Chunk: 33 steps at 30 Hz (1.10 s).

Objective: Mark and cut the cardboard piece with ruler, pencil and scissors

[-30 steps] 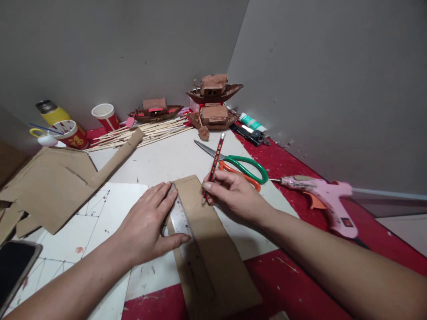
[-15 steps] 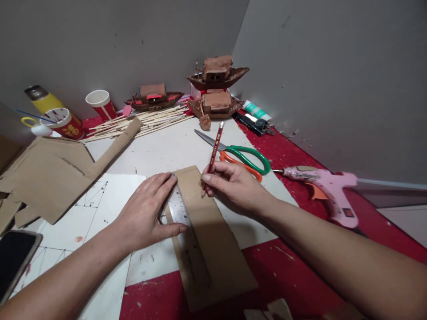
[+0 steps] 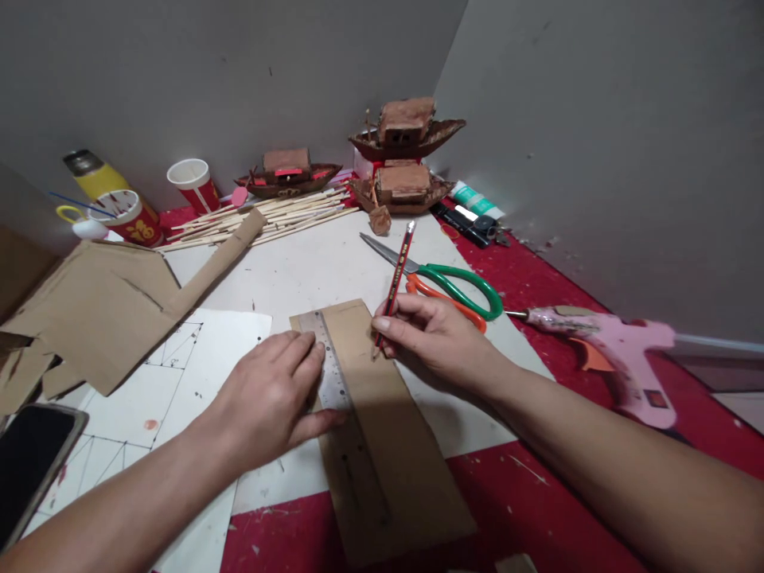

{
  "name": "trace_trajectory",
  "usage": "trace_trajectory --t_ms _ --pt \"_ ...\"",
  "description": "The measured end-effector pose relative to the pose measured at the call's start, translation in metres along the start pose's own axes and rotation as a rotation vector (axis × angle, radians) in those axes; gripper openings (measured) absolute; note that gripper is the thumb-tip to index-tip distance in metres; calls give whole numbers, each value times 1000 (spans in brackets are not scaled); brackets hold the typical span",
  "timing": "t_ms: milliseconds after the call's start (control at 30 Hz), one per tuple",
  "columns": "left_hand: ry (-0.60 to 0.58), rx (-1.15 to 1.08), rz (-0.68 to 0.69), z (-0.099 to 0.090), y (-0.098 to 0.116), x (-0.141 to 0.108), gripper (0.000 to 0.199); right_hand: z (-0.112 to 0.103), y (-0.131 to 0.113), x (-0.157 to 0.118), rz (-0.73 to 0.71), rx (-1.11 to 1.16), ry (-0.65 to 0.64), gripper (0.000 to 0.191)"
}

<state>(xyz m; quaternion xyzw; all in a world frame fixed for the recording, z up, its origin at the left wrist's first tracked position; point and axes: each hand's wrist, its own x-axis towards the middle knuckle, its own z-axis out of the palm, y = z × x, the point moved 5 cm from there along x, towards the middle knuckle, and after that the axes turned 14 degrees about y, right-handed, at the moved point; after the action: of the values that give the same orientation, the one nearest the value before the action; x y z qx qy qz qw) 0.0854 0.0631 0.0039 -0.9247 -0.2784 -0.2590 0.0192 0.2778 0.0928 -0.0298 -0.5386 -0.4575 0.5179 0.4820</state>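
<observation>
A metal ruler (image 3: 333, 387) lies lengthwise on a brown cardboard strip (image 3: 394, 446), near the strip's left edge. My left hand (image 3: 278, 394) holds the ruler down, fingertips at its upper part and thumb lower across it. Pinched in my right hand (image 3: 433, 334) is a red-and-black striped pencil (image 3: 397, 274), point down, over the strip's upper right edge. Whether its tip touches the cardboard I cannot tell. Just behind my right hand lie scissors (image 3: 459, 286) with green and orange handles.
A pink glue gun (image 3: 614, 342) lies to the right. Model boats (image 3: 406, 127), wooden sticks (image 3: 286, 211) and paper cups (image 3: 194, 187) stand or lie along the back. At left are cardboard pieces (image 3: 119, 302), a drawn-on paper sheet (image 3: 208, 446) and a phone (image 3: 36, 454).
My left hand has slid a little down the ruler towards me, uncovering its far end. The pencil stays in my right hand. The whole view has shifted, so things appear farther right.
</observation>
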Motion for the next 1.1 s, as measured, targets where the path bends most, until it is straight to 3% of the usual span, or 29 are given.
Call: trace_trajectory --t_ms 267,433,600,867,1000,1100 --pt "66 102 124 1 21 -5 39 1 2 0 -5 -31 -19 24" --pt "85 126 115 1 22 -3 41 0 2 0 16 -26 -18 24" --pt "26 116 92 3 20 -6 41 1 0 0 21 -36 -12 26" --pt "34 74 122 5 32 -8 43 2 -1 0 35 -39 -7 28" --pt "-43 -27 71 5 18 -12 50 2 -1 0 14 -50 -15 27" --pt "-106 -91 -56 6 -3 -13 76 2 -3 0 -6 -56 -21 26"
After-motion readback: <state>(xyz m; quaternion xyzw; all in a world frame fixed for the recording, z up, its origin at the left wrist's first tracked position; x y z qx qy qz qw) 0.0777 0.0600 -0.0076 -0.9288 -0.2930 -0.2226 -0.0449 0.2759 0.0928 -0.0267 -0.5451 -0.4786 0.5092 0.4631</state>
